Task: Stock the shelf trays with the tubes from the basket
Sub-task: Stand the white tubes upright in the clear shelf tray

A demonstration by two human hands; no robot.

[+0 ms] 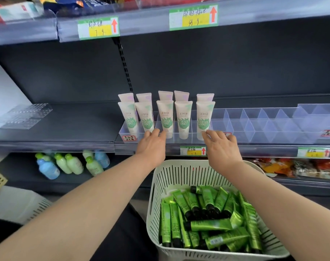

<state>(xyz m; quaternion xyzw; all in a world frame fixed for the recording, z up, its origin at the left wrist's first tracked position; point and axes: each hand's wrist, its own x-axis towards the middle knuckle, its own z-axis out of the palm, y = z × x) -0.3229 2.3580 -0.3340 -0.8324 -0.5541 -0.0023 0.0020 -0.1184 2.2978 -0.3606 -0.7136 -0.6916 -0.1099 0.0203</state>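
— Both hands lie open and grip nothing. The left hand (152, 146) reaches with straight fingers to the near wall of the tray (122, 131), its fingertips touching there below the middle tubes.
— What lies further left?
— A clear plastic sheet (22, 115) lies at the far left of the shelf (70, 129). Under it, on the lower shelf, stand blue and pale green bottles (70, 163).
— What is in the tray?
— White tubes (183, 117) stand upright on their caps in two rows of five, a near row and a far row.
— And the right hand?
— The right hand (222, 147) has loosely bent fingers on the tray's near right corner. Its thumb tip is at the foot of the rightmost near tube; I cannot tell whether it touches.
— Where are the tubes to stock?
— The green tubes (209, 223) lie heaped in the white basket (179, 172), near and right, below the shelf edge and under the right forearm.
— Anything beyond?
— A second tray (273, 127) of clear cells sits just right of the first. Packets (301, 168) lie on the lower shelf beneath it.
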